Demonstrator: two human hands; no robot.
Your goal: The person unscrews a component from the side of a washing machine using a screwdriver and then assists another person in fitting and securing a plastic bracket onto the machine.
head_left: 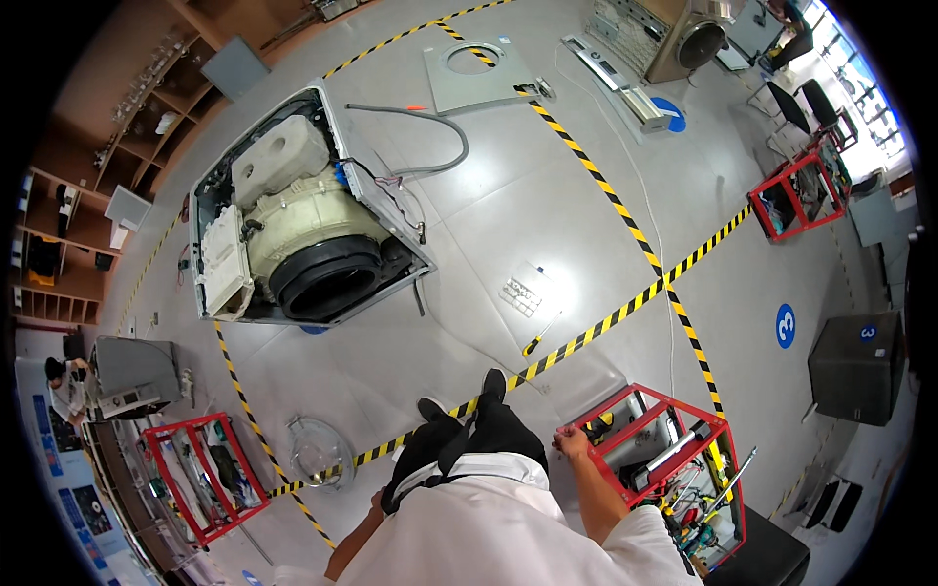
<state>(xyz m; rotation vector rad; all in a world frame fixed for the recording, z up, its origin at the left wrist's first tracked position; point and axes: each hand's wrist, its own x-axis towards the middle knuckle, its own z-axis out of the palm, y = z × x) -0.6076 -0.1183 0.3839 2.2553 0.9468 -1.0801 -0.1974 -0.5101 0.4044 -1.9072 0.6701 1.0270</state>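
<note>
My right hand (570, 440) is beside the near-left corner of a red-framed tool cart (625, 402), its fingers curled together; whatever they may hold is too small to make out. Hand tools with coloured handles fill the cart's tray. My left hand (377, 504) hangs by my hip, and its fingers are mostly hidden. Ahead to the left sits an opened washing machine (313, 210), its pale tub and black rubber door seal (327, 276) exposed. On the floor before me lie a yellow-and-black screwdriver (532, 346) and a pale sheet with small parts (522, 297).
A round glass door (319, 453) lies left of my feet. Farther off are a grey hose (440, 127), a front panel with a round opening (474, 78) and a control panel (616, 83). Another red cart (205, 479) stands left. Someone (68, 391) is at the far left.
</note>
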